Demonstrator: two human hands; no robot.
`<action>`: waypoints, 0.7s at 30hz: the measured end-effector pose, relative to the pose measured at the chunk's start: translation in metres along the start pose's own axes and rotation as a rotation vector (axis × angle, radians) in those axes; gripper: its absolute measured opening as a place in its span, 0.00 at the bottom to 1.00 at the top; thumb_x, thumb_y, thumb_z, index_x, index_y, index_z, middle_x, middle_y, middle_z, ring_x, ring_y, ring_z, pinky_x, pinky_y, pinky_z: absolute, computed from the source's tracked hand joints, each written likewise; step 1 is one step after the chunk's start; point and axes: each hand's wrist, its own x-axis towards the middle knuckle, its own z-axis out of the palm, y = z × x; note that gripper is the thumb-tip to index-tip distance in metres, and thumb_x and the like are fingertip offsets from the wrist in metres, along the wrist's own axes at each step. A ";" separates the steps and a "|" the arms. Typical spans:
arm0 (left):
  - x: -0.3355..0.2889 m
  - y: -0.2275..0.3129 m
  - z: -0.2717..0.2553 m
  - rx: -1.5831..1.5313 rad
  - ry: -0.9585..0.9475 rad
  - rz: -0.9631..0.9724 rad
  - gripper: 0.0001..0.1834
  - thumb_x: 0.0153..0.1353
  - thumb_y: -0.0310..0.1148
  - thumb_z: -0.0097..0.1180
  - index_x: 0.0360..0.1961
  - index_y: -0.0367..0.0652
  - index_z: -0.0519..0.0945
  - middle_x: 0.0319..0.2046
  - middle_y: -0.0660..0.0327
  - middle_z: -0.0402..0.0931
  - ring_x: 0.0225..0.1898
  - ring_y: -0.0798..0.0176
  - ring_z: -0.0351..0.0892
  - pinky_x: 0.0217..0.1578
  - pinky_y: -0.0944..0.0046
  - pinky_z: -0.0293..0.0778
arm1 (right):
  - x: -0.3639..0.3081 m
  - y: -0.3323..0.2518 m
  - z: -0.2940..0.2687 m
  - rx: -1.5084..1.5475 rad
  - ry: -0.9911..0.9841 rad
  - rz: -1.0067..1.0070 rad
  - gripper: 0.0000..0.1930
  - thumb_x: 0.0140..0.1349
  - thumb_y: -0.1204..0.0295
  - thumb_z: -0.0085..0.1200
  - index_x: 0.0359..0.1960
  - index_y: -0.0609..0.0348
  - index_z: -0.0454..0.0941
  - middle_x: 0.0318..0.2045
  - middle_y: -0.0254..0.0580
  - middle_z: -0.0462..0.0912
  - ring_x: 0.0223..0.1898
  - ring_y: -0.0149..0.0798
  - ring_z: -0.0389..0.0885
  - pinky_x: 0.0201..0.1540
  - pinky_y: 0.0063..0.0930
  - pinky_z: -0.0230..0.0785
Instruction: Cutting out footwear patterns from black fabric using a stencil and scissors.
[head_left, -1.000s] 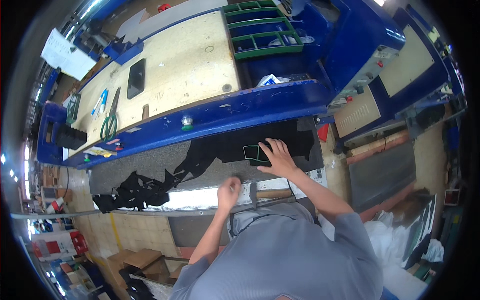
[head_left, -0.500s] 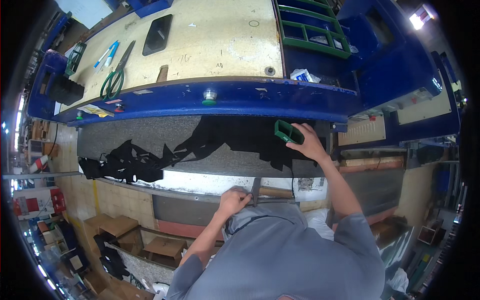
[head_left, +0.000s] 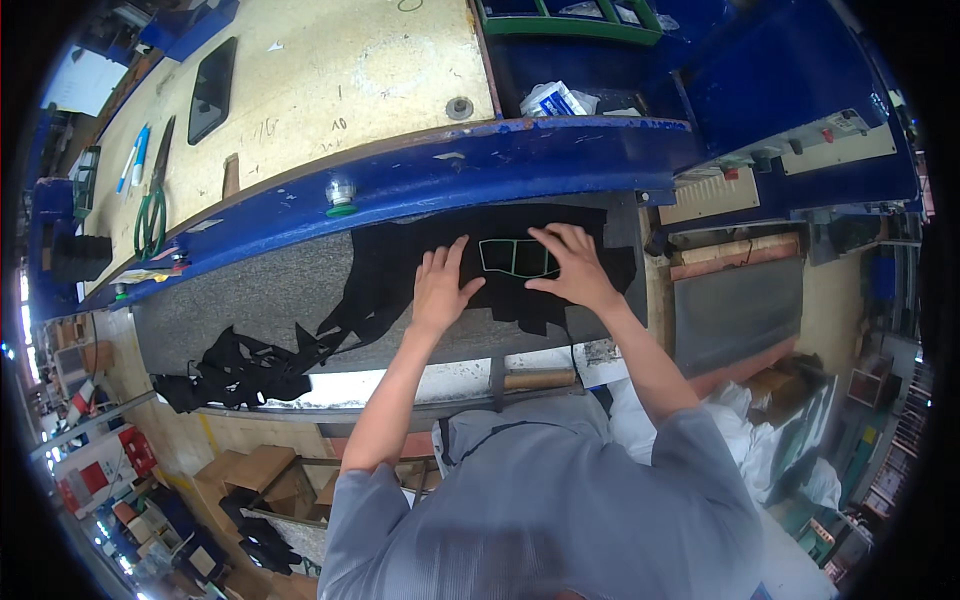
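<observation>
A green cutting die (head_left: 514, 257) with a divider across its middle lies edge-up on a sheet of black material (head_left: 385, 262). My right hand (head_left: 580, 270) grips the die's right end, thumb on the near side and fingers on the far side. To the left of the die, my left hand (head_left: 440, 290) rests on the black sheet with fingers spread, apart from the die and holding nothing. Under the sheet is a grey, worn cutting bed (head_left: 260, 290). Cut black scraps (head_left: 240, 365) are heaped at its left end.
Beyond the bed runs a blue machine beam (head_left: 400, 165) with a round knob (head_left: 341, 197). On the pale board (head_left: 300, 110) behind it lie green-handled scissors (head_left: 152, 215), pens (head_left: 135, 160) and a phone (head_left: 212, 90). A green compartment tray (head_left: 570, 30) sits at the far right.
My left hand has moved from near my waist up onto the black sheet and opened. The die, tilted in my right hand before, now lies level on the sheet. The view has shifted.
</observation>
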 end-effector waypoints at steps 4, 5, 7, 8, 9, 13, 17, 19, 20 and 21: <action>0.011 -0.005 0.013 0.075 -0.031 0.088 0.36 0.51 0.40 0.72 0.64 0.53 0.76 0.42 0.61 0.70 0.46 0.55 0.69 0.47 0.56 0.66 | -0.040 0.034 -0.006 0.024 0.069 0.178 0.38 0.50 0.60 0.72 0.64 0.53 0.72 0.62 0.44 0.67 0.64 0.50 0.63 0.66 0.44 0.57; 0.013 -0.005 0.012 0.059 -0.019 0.085 0.35 0.50 0.40 0.72 0.62 0.54 0.78 0.41 0.61 0.70 0.45 0.55 0.68 0.47 0.56 0.66 | -0.048 0.042 -0.003 0.014 0.085 0.189 0.36 0.51 0.62 0.71 0.64 0.52 0.72 0.63 0.44 0.67 0.65 0.50 0.63 0.66 0.44 0.57; 0.012 -0.007 0.012 0.040 0.025 0.085 0.32 0.48 0.41 0.73 0.59 0.58 0.81 0.40 0.62 0.70 0.45 0.56 0.68 0.46 0.57 0.65 | -0.060 0.050 0.003 0.003 0.125 0.186 0.30 0.54 0.65 0.69 0.60 0.52 0.76 0.65 0.42 0.66 0.65 0.50 0.63 0.65 0.44 0.58; 0.011 -0.007 0.013 0.036 0.028 0.091 0.32 0.48 0.41 0.73 0.59 0.58 0.81 0.40 0.62 0.70 0.45 0.56 0.68 0.46 0.57 0.65 | -0.063 0.051 0.007 -0.003 0.129 0.186 0.30 0.54 0.65 0.69 0.60 0.52 0.76 0.65 0.42 0.66 0.65 0.50 0.63 0.65 0.44 0.58; 0.012 -0.008 0.012 0.037 0.018 0.088 0.32 0.48 0.41 0.73 0.59 0.58 0.81 0.40 0.63 0.70 0.44 0.56 0.68 0.46 0.57 0.65 | -0.063 0.050 0.011 -0.005 0.173 0.183 0.27 0.54 0.65 0.69 0.58 0.53 0.78 0.64 0.42 0.67 0.65 0.50 0.63 0.65 0.44 0.58; 0.011 -0.005 0.012 0.047 0.021 0.097 0.31 0.50 0.43 0.73 0.58 0.58 0.82 0.38 0.63 0.69 0.42 0.56 0.67 0.45 0.57 0.64 | -0.062 0.045 0.015 -0.001 0.251 0.174 0.20 0.56 0.66 0.67 0.51 0.53 0.84 0.64 0.37 0.70 0.65 0.49 0.64 0.65 0.43 0.56; 0.009 -0.006 0.012 0.071 0.006 0.110 0.31 0.51 0.45 0.71 0.59 0.58 0.81 0.37 0.63 0.69 0.42 0.57 0.66 0.45 0.57 0.64 | -0.063 0.044 0.016 0.032 0.244 0.190 0.18 0.58 0.66 0.66 0.50 0.51 0.86 0.65 0.34 0.72 0.66 0.49 0.64 0.66 0.43 0.54; 0.009 -0.006 0.013 0.081 -0.017 0.103 0.31 0.52 0.45 0.71 0.59 0.58 0.81 0.38 0.63 0.69 0.42 0.57 0.66 0.45 0.58 0.64 | -0.066 0.043 0.019 0.041 0.259 0.197 0.17 0.58 0.67 0.66 0.50 0.51 0.86 0.65 0.35 0.72 0.65 0.48 0.64 0.67 0.43 0.55; 0.010 -0.005 0.014 0.077 0.002 0.106 0.31 0.52 0.45 0.71 0.59 0.58 0.81 0.37 0.64 0.69 0.41 0.57 0.66 0.45 0.58 0.64 | -0.066 0.043 0.020 0.050 0.274 0.206 0.16 0.58 0.68 0.66 0.50 0.51 0.86 0.65 0.37 0.73 0.65 0.48 0.65 0.67 0.42 0.55; 0.009 -0.006 0.014 0.075 0.019 0.110 0.31 0.52 0.45 0.71 0.59 0.58 0.81 0.37 0.64 0.69 0.41 0.57 0.65 0.44 0.58 0.64 | -0.066 0.043 0.023 0.052 0.272 0.207 0.16 0.58 0.68 0.66 0.50 0.51 0.86 0.65 0.37 0.73 0.65 0.48 0.65 0.67 0.42 0.55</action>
